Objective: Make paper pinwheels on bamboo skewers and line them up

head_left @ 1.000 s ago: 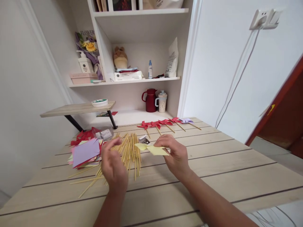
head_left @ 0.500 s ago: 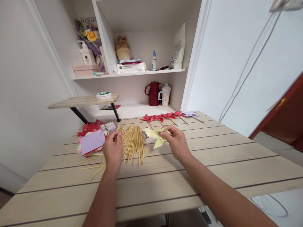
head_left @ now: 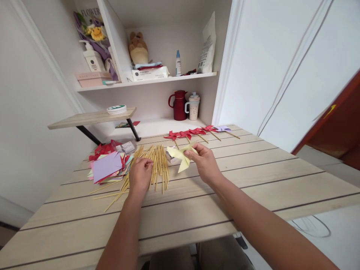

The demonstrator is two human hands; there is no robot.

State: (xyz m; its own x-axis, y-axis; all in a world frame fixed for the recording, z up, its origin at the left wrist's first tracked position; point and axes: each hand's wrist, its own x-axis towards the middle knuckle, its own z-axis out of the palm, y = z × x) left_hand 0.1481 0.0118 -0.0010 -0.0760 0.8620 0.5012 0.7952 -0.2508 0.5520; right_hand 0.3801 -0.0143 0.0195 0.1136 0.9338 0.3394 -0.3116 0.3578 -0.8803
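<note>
My right hand (head_left: pixel 206 161) pinches a pale yellow paper pinwheel (head_left: pixel 184 159) between thumb and fingers, above the table; no stick shows on it. My left hand (head_left: pixel 140 174) is over the spread pile of thin wooden sticks (head_left: pixel 161 165), its fingertips drawn together; what they hold, if anything, is hidden. Behind the yellow pinwheel, partly covered, stands a small white box (head_left: pixel 172 158). Left of my left hand lies a stack of coloured paper sheets (head_left: pixel 108 167) with a purple one on top.
Red pinwheels on sticks (head_left: pixel 197 131) and a purple pinwheel (head_left: pixel 223 128) lie in a row at the table's back. Red paper pieces (head_left: pixel 102 150) and a clear plastic packet (head_left: pixel 126 147) are behind the stack. A raised wooden shelf (head_left: pixel 92 117), a dark red jug (head_left: pixel 179 107) and a cup (head_left: pixel 194 107) stand farther back.
My left hand has moved right, over the stick pile, its fingers now lower and closer to the yellow pinwheel. My right hand keeps hold of the pinwheel. The camera view has shifted slightly.
</note>
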